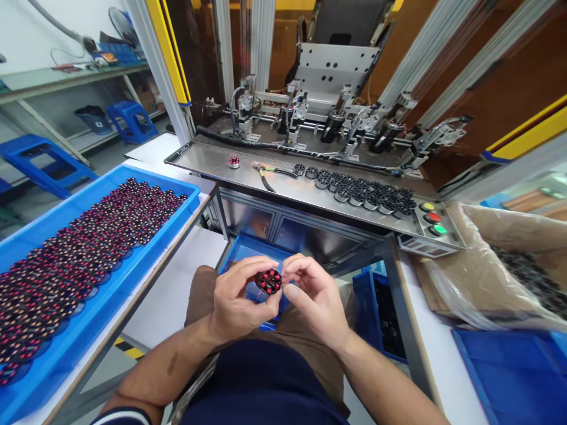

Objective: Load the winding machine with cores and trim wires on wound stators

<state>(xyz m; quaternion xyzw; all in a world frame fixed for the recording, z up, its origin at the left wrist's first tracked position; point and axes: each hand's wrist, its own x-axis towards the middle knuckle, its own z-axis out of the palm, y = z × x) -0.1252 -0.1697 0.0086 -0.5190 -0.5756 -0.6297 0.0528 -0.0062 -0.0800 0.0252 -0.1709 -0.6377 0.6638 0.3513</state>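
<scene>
Above my lap, my left hand [245,295] grips a wound motor stator [269,281] between thumb and fingers. The stator is round and black, with red windings facing up. My right hand [312,295] is at the stator's right edge, thumb and fingertips pinched together. Whatever lies between those fingertips is too small to make out. Beyond my hands, on the metal ledge, are a single red-wound stator [234,162], a pair of cutters [270,173] with green-and-black handles, and several black stator cores [367,192] in rows.
A blue tray [195,198] full of red-wound stators stands at left. Behind the ledge is a winding machine [334,121]. Push buttons [433,218] sit at the ledge's right end, near a plastic-lined carton [469,248] of dark parts. Blue bins [367,295] stand below.
</scene>
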